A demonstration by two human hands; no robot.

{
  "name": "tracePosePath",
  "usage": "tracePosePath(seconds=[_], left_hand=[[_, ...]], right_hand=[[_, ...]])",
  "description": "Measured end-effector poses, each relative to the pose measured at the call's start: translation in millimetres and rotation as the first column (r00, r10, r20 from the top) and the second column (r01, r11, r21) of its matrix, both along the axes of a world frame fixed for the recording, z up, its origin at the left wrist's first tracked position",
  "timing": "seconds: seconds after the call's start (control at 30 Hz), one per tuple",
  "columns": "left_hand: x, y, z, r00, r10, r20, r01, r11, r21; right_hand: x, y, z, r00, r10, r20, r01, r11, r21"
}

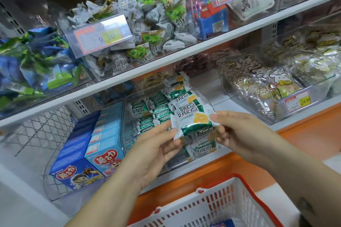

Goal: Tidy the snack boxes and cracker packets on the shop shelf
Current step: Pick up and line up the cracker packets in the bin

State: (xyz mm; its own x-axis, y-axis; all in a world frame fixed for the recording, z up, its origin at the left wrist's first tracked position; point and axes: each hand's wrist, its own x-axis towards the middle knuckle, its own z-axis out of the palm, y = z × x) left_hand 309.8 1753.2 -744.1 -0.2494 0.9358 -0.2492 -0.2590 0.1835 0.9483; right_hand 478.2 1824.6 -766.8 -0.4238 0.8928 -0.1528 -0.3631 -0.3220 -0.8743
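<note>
A stack of green-and-white cracker packets (190, 116) is held between both hands in front of the lower shelf. My left hand (156, 149) pinches the front packet's lower left corner; my right hand (238, 132) grips its right edge. Behind it, more of the same cracker packets (147, 116) lie in a clear bin (127, 134). To the left, blue snack boxes (103, 145) stand in two rows inside a clear tray, dark blue boxes (75, 171) on the left.
A red-and-white shopping basket (221, 204) sits below my hands. The upper shelf carries clear bins of wrapped sweets (147, 29) with price tags (100, 37). Right of the crackers stands a bin of cartoon-printed packets (258, 83). An orange ledge (304, 134) fronts the shelf.
</note>
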Motion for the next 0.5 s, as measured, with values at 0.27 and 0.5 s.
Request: tracePosePath(seconds=[0.27,0.5], left_hand=[[-1,-1,2,0.999,-0.010,0.041,0.011,1.000,-0.019],[-16,-4,1,0.849,0.018,-0.528,0.045,0.993,0.107]], right_hand=[[3,3,4,0.999,-0.014,0.052,0.011,0.998,0.058],[10,1,3,0.972,-0.013,0.234,-0.055,0.958,0.281]])
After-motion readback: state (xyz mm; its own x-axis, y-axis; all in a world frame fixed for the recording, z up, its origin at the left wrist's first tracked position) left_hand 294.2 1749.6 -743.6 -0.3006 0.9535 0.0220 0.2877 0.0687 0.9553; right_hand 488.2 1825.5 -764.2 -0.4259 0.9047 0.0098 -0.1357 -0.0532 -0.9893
